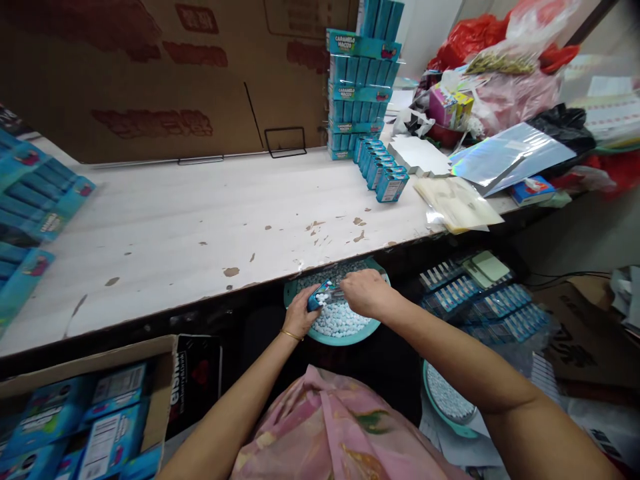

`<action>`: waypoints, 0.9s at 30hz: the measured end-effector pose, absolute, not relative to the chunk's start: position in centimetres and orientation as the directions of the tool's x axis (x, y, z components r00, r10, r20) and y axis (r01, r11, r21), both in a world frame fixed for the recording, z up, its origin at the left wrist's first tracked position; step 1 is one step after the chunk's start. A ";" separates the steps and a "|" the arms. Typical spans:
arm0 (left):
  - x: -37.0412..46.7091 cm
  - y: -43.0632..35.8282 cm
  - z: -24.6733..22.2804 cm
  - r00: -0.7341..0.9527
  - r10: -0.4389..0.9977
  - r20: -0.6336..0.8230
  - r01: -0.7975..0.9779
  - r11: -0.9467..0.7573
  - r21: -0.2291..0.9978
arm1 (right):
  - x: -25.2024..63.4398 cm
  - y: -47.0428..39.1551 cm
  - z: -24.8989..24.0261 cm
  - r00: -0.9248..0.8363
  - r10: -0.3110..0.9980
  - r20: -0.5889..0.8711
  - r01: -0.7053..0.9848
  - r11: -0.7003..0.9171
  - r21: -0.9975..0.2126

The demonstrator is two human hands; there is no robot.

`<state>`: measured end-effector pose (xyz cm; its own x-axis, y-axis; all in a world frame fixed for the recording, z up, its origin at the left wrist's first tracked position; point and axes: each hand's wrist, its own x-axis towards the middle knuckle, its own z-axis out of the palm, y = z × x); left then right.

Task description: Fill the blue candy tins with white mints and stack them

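My left hand (299, 315) is closed around a small blue candy box (315, 298), tilted with its end toward the right. White candies (325, 293) show at the box's opening. A small metal scoop (336, 295), partly hidden, reaches from my right hand (366, 292) to that opening. The fingers of my right hand are wrapped round its handle. Both hands are over a turquoise basin (345, 341) on my lap, filled with small white candies (345, 319).
A white table (165, 227) with chipped paint lies ahead. Stacked blue display boxes (343, 93) and a row of small boxes (391, 185) stand on it. A carton (167, 393) of blue boxes is at lower left. Another candy basin (463, 430) and packed trays (450, 293) sit right.
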<state>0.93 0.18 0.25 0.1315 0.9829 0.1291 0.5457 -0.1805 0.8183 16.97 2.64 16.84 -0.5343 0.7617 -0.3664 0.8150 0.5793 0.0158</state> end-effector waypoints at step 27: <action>-2.3 -0.5 0.7 -0.142 0.989 0.030 0.261 0.009 0.965 | 21.9 3.6 -0.4 -0.354 0.865 -0.355 0.794 0.077 -0.604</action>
